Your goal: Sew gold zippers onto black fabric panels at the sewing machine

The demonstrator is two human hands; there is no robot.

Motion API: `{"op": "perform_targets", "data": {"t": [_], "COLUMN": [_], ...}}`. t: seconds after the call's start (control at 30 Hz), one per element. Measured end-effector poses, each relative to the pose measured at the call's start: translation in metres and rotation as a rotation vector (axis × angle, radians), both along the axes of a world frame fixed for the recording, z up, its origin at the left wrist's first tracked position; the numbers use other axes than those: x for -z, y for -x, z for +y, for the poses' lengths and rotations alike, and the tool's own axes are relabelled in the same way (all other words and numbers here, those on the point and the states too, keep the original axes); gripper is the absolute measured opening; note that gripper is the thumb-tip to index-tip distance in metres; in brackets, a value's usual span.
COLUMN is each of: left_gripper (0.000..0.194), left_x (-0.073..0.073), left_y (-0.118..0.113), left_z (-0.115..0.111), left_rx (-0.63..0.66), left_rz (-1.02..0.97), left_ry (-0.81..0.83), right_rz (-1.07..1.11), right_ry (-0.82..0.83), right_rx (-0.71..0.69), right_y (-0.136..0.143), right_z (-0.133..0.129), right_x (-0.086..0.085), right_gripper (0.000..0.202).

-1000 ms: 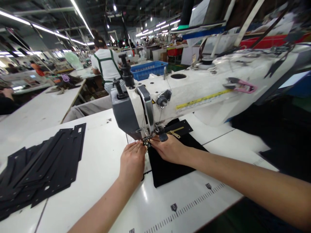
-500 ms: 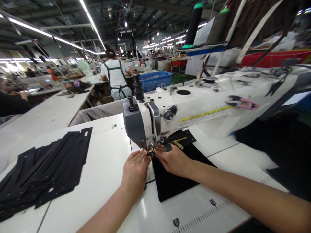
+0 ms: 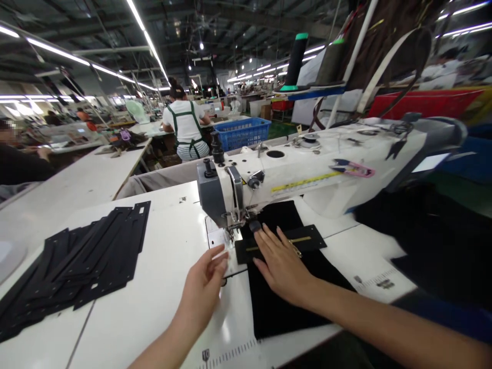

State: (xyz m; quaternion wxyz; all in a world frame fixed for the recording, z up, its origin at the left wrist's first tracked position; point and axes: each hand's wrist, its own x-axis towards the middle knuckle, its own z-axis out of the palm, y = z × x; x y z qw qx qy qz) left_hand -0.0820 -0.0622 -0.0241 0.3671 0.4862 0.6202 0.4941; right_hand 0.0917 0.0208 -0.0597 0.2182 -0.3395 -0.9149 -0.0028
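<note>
My right hand (image 3: 282,264) lies flat with its fingers stretched over a black strip (image 3: 315,238) that has a gold zipper (image 3: 303,239) set in it. Beneath the strip is a larger black fabric panel (image 3: 286,312), spread on the white sewing table. Just left of the strip's end, my left hand (image 3: 203,279) hovers with curved fingers, thumb and forefinger apart, and nothing visible between them. The sewing machine's needle and presser foot (image 3: 231,233) stand just beyond my left fingertips. Part of the zipper is hidden under my right hand.
A fanned pile of black strips (image 3: 103,251) lies on the table to the left. The machine arm (image 3: 307,164) spans the right side, with pink-handled snips (image 3: 355,168) on it. Behind stand a blue basket (image 3: 244,134) and a co-worker (image 3: 187,125).
The zippered strip and panel have come out from the needle toward the right and front. My right hand has flattened onto the strip; my left hand has drawn back from the presser foot.
</note>
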Motion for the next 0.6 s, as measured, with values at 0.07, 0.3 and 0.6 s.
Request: {"op": "perform_targets", "data": {"t": [0.07, 0.3, 0.6], "left_gripper": [0.037, 0.050, 0.049], "left_x": [-0.008, -0.018, -0.006], "left_y": [-0.012, -0.045, -0.053], "left_z": [-0.015, -0.026, -0.045], "left_rx": [0.005, 0.044, 0.048], "left_rz": [-0.295, -0.325, -0.293], "left_ry": [0.153, 0.390, 0.319], "right_rz": [-0.031, -0.028, 0.010], "right_ry": [0.010, 0.067, 0.039], "right_rx": [0.021, 0.017, -0.030], "right_y": [-0.015, -0.044, -0.043], "right_z": [-0.023, -0.080, -0.109], "right_x": [0.000, -0.002, 0.002], "right_gripper": [0.049, 0.049, 0.046]}}
